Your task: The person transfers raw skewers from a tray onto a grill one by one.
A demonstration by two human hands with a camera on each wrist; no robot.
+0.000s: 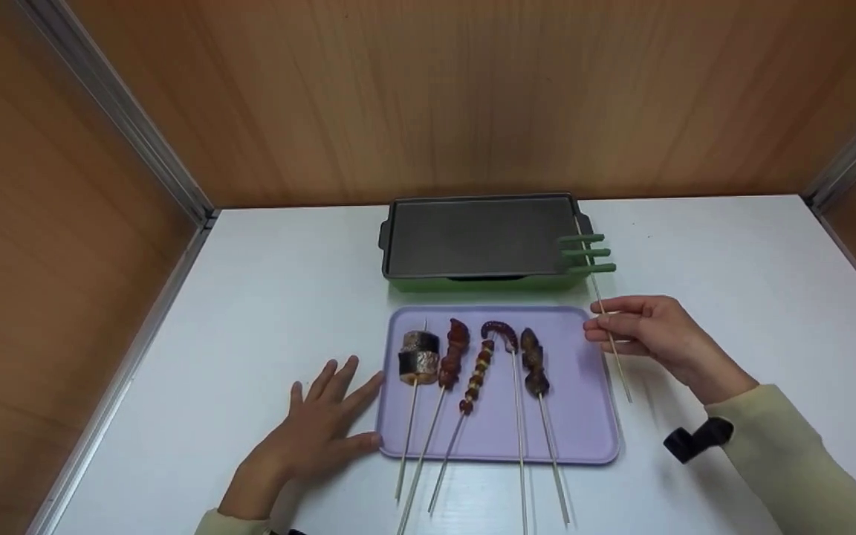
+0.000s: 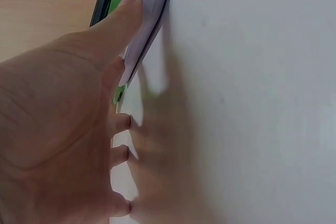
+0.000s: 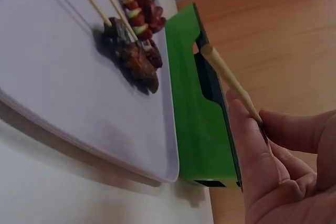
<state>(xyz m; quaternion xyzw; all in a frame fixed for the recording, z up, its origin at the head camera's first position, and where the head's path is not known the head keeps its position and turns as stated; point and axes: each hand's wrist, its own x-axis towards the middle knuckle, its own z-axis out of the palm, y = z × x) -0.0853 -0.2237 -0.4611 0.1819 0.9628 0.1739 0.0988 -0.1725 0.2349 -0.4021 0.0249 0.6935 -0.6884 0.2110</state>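
Observation:
My right hand [image 1: 655, 334] pinches the bare stick of a skewer of green bean pieces [image 1: 599, 253] between thumb and fingers. The bean end lies over the right edge of the black griddle plate [image 1: 472, 236]; I cannot tell whether it touches. In the right wrist view the stick's blunt end [image 3: 218, 59] points toward the camera, and the beans are hidden. My left hand [image 1: 313, 427] is spread at the left edge of a lilac tray [image 1: 580, 435], its thumb and index fingertips at the rim.
Several skewers lie on the tray: a thick black-and-pale roll [image 1: 419, 364], red meat [image 1: 455, 353], mixed small pieces [image 1: 478, 375], a curled dark red piece [image 1: 501, 331] and brown meat [image 1: 534, 364]. Their sticks overhang the front rim. The griddle's green base [image 1: 413, 284] stands behind the tray, before a wooden wall [image 1: 472, 104].

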